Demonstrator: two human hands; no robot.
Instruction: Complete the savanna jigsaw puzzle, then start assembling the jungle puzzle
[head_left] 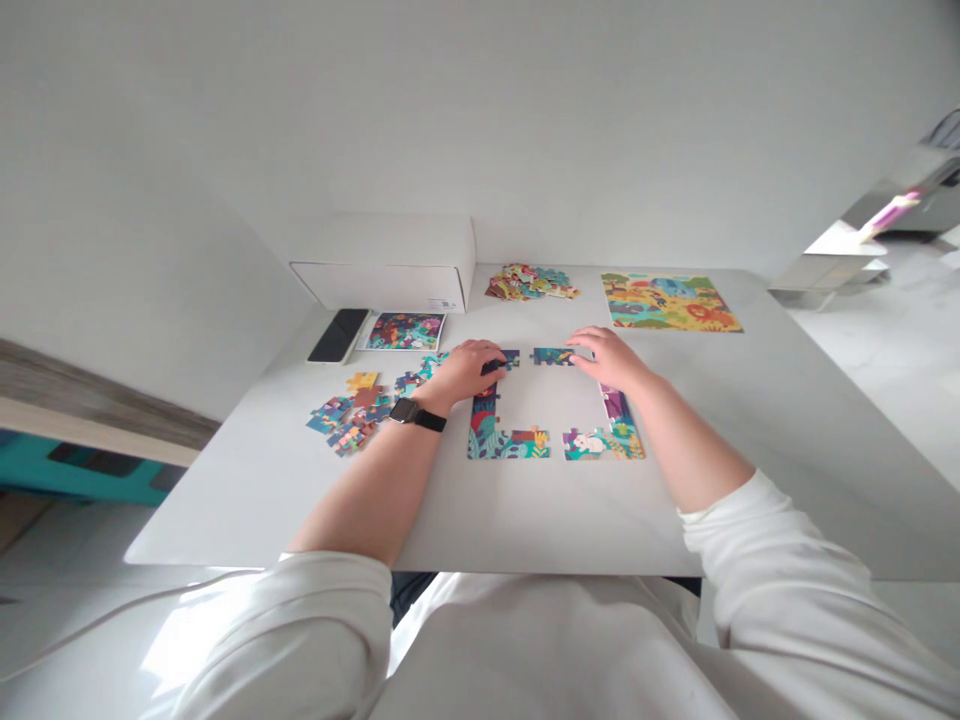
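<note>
Jigsaw pieces form a partial border on the white table, with gaps at the top and bottom. My left hand (470,370) rests over the border's upper left corner, thumb and fingers apart against a dark blue piece (511,358). At the upper right, my right hand (609,358) has its fingers spread at the edge of a blue-green piece (553,356) and covers the corner. The lower left section (510,446) shows leaves. A white animal appears on the lower right section (592,444). Beside my left wrist lie loose pieces (360,412) in a pile.
A white box (382,275) stands against the wall. In front of it are a phone (339,335) and a picture card (403,331). A second heap of pieces (531,282) lies at the back, left of a yellow animal puzzle (670,302).
</note>
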